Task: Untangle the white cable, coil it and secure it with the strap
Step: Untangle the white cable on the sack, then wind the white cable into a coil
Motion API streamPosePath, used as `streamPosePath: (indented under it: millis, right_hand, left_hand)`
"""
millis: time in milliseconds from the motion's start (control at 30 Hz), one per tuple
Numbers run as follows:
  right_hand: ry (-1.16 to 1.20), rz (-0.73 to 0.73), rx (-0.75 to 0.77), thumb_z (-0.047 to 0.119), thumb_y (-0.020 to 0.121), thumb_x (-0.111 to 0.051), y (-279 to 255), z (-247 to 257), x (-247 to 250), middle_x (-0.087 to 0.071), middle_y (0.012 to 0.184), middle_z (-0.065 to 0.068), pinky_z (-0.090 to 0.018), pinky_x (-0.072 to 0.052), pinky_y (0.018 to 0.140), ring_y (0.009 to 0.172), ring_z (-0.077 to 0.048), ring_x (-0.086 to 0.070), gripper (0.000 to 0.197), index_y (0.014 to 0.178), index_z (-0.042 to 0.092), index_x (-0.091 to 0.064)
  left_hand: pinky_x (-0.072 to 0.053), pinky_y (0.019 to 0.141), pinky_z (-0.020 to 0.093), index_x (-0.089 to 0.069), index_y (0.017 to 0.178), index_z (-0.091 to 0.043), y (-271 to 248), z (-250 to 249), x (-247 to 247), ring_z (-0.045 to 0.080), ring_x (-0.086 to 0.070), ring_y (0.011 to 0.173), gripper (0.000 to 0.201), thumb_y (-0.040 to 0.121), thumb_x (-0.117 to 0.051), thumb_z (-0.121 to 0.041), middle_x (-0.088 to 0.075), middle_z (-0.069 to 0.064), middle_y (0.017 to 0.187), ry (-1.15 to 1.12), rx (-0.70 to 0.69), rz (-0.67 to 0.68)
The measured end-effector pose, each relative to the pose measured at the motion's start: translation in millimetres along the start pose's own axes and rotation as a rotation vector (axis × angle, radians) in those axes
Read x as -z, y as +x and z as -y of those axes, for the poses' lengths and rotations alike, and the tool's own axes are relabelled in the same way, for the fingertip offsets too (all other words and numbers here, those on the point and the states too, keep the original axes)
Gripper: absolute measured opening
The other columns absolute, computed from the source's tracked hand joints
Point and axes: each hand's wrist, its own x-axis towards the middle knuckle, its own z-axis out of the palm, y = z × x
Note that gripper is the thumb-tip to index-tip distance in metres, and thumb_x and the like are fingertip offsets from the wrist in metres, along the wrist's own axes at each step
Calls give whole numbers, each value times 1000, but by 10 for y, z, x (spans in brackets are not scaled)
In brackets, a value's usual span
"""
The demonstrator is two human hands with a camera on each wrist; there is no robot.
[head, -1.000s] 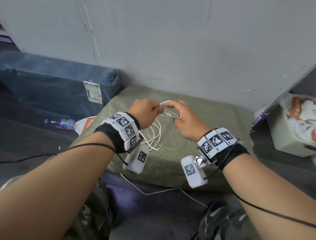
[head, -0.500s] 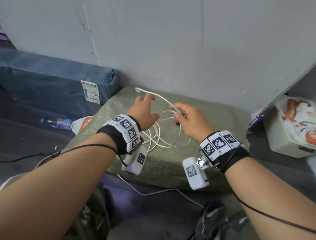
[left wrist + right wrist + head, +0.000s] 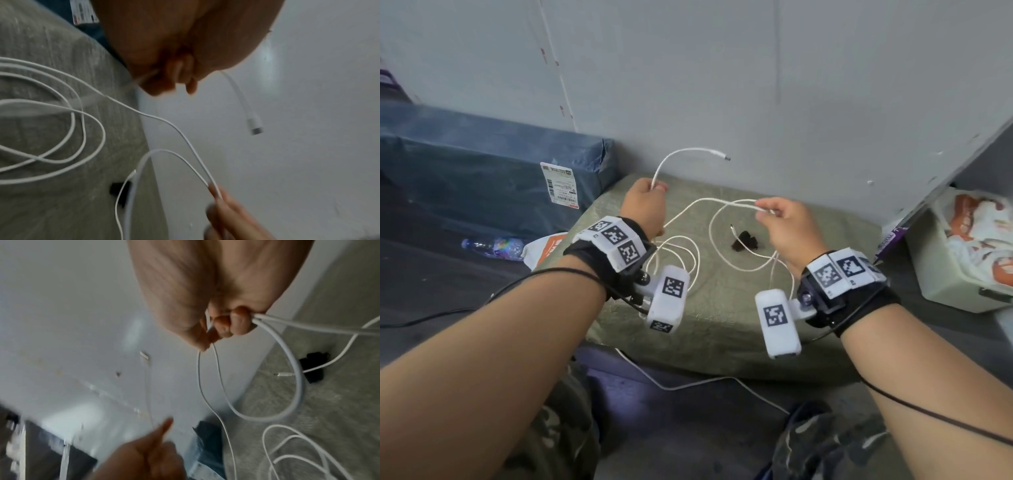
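**Cable drawn out between two hands, strap waiting on the cushion**

The white cable [image 3: 690,209] is thin, light and limp: it sags in soft arcs wherever nothing supports it, and its smooth jacket looks as if it would slide through a loose pinch. It should coil easily, I'd judge, but it will spring back into loops if let go, so the sensible places to hold are a short way behind a connector and wherever two strands cross. Most of it lies in loose, overlapping loops on the olive-green cushion [image 3: 825,240], with one plug end lying just beside the small black strap [image 3: 745,242], which sits untouched on the cushion between the hands.

The left hand [image 3: 645,205] is raised over the cushion's far edge, knuckles up, fingers curled round the cable near one end; the free tail arches up and over to the right, its connector [image 3: 726,158] hanging in the air before the grey wall [image 3: 756,85]. The right hand [image 3: 787,222] is held at about the same height, well apart from the left, pinching a stretch of cable between thumb and fingers. The right wrist view suggests it holds two strands together, though motion blur makes that hard to confirm. Both forearms reach forward, wrists roughly level, the span between them slack rather than taut.
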Motion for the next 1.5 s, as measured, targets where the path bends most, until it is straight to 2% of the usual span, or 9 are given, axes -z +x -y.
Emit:
streamPosePath:
  millis: [133,400,500,767,933,1067,1300,1400,1500]
  right_hand:
    - [93,-178,-46,16,92,-50,93,-11,102,-55,80,1,-26,-40,63,67,-13,-48,9,90,19,-58]
    - [310,-136,109,18,91,-49,86,90,138,-37,62,5,-27,-25,47,49,-10,-27,15,79,28,-53]
    - [479,-138,164,9,93,-48,78,177,209,-33,62,3,-22,-23,45,51,-9,-26,20,81,25,-52]
    - [269,-60,219,17,87,-59,17,161,163,-45,69,3,-16,-36,56,59,-8,-37,18,78,32,-62]
    - [176,102,259,6,86,-63,-105,196,51,-59,73,1,-11,-42,65,64,2,-51,10,89,14,-69]
    - [156,136,162,11,92,-56,-91,167,44,-61,71,5,-16,-43,56,54,-2,-49,14,98,14,-68]
    - [-125,-249,-204,11,87,-41,243,-222,316,-62,118,-16,-35,-44,90,106,-32,-60,37,117,6,-61]
    - [-189,-289,-397,20,83,-47,255,-257,368,-37,143,-19,-39,-37,104,123,-36,-46,55,137,13,-44]
    - [-180,-226,-238,14,85,-51,122,-118,318,-30,148,-12,-38,-30,111,132,-29,-39,57,141,16,-39]
  left_hand:
    - [-36,71,29,-52,98,-16,112,-12,111,19,-43,82,12,95,-40,-19,-42,-4,70,88,-19,-80]
    - [-42,57,25,-32,142,-25,66,-8,166,16,-50,67,63,85,-43,0,-55,7,109,116,-6,-38]
    - [-44,77,30,-52,132,-17,32,-2,149,22,-56,91,49,84,-51,-6,-59,10,116,222,5,63]
    - [-23,115,38,-31,144,-39,-99,-52,65,22,-25,142,81,67,-57,-39,-23,5,157,521,-75,158]
    - [-40,82,14,-64,118,-22,-324,-218,-98,0,-57,92,30,92,-54,-34,-65,-8,101,245,-364,351]
    - [-33,53,25,-66,69,-20,-278,-134,-62,4,-37,42,39,93,-49,-46,-40,-8,47,516,-531,345]
    - [-35,68,27,-68,93,-12,-52,-145,172,19,-47,67,30,98,-43,-29,-54,-2,70,660,-413,34]
    - [-36,63,26,-63,95,-13,-29,-124,206,15,-48,65,23,98,-41,-19,-54,-3,73,603,-446,68]
    - [-39,60,24,-56,93,-17,-57,-90,178,11,-51,64,18,97,-39,-13,-62,0,76,559,-484,182]
